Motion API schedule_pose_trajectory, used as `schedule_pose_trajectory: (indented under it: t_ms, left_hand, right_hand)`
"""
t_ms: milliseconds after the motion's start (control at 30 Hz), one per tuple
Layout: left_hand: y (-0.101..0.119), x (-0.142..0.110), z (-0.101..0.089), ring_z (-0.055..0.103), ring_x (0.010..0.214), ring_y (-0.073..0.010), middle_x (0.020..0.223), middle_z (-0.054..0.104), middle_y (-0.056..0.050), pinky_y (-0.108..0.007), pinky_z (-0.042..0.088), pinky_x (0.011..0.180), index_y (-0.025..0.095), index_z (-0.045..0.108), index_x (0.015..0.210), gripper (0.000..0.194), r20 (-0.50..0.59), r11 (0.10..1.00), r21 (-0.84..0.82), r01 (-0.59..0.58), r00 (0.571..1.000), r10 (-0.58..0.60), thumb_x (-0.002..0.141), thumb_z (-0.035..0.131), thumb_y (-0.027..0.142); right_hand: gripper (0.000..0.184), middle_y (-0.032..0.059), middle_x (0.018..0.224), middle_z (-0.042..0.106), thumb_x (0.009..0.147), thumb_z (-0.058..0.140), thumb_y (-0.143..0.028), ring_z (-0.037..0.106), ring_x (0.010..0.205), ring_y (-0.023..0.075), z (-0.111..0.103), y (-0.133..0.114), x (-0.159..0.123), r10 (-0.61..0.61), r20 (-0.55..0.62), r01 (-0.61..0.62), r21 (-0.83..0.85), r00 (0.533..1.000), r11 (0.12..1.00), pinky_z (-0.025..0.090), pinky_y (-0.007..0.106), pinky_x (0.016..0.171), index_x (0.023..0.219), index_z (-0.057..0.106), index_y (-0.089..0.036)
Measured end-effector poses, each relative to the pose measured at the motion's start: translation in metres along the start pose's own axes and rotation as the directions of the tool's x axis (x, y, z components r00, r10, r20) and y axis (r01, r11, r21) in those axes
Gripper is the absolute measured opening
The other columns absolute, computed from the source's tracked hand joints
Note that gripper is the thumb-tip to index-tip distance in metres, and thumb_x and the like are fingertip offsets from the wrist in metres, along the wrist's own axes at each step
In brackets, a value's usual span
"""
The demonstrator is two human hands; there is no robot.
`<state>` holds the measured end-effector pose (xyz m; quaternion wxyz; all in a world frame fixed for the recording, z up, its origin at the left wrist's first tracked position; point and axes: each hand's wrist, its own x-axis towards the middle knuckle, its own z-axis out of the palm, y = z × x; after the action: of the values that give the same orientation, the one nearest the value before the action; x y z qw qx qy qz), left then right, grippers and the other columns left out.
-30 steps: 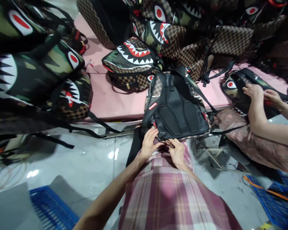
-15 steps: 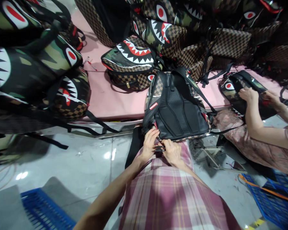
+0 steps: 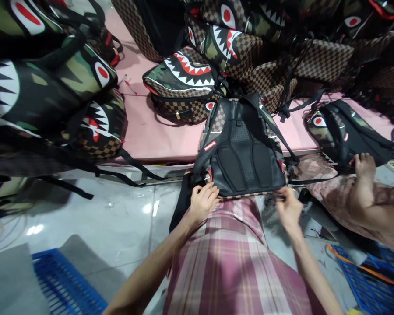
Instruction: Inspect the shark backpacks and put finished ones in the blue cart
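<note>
A backpack (image 3: 239, 153) leans on the table edge and over my lap, its black padded back panel facing up and its straps spread to the sides. My left hand (image 3: 204, 201) is closed on the bottom left corner of this backpack, fingers bent over the edge. At the opposite bottom corner is my right hand (image 3: 289, 206), fingers curled together with the tips close to the checkered edge. What sits inside those fingers is hidden, and the small black tool seen between my hands earlier does not show.
Camouflage and checkered shark-face bags crowd the pink table (image 3: 164, 142), including a bag with teeth (image 3: 184, 83) just behind. On the right, a co-worker's hand (image 3: 364, 166) touches another backpack (image 3: 348, 127). Blue plastic crates (image 3: 68, 284) rest on the floor at both sides.
My right hand has moved from beside my left to the backpack's bottom right corner. The black tool is out of sight. The co-worker's hand has come down to their bag's lower edge.
</note>
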<state>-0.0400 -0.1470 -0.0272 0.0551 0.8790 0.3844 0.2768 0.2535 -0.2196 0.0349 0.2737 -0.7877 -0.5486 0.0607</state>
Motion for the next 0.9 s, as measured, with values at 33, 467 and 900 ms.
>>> schedule_pose_trajectory:
  t_ms: [33, 467, 900]
  left_hand:
    - [-0.001, -0.001, -0.005, 0.055, 0.109, -0.0259, 0.103, 0.067, -0.010, -0.040, 0.032, 0.082, 0.016, 0.061, 0.101, 0.020, 0.017, 1.000, -0.001, 0.021, 1.000, -0.021, 0.087, 0.050, 0.025]
    - [-0.011, 0.088, -0.018, 0.052, 0.080, -0.0234, 0.072, 0.064, -0.006, -0.037, 0.036, 0.072, 0.019, 0.066, 0.074, 0.021, 0.253, 0.928, 0.007, 0.372, 0.897, -0.361, 0.085, 0.048, 0.021]
    - [-0.029, 0.082, -0.006, 0.054, 0.073, -0.0163, 0.066, 0.064, 0.001, -0.026, 0.039, 0.068, 0.020, 0.065, 0.065, 0.017, 0.335, 0.631, -0.375, 0.679, 0.734, -0.591, 0.075, 0.052, 0.023]
  right_hand:
    - [0.020, 0.0028, 0.073, 0.064, 0.069, 0.044, -0.022, 0.059, 0.065, 0.0184, -0.014, 0.019, 0.008, 0.081, -0.075, -0.083, -0.022, 0.994, 0.996, 0.042, 0.027, 0.062, 0.087, 0.054, -0.019]
    - [0.032, 0.0058, 0.091, 0.066, 0.084, 0.055, -0.041, 0.060, 0.083, 0.0197, 0.026, -0.082, 0.067, -0.416, 0.351, 0.443, 0.004, 0.839, 0.896, 0.040, 0.028, 0.070, 0.108, 0.055, -0.019]
    - [0.018, 0.0074, 0.079, 0.062, 0.089, 0.046, -0.018, 0.049, 0.079, 0.0212, 0.047, -0.147, 0.092, -0.593, 0.581, 0.815, -0.248, 0.558, 0.524, 0.024, 0.033, 0.065, 0.078, 0.060, -0.017]
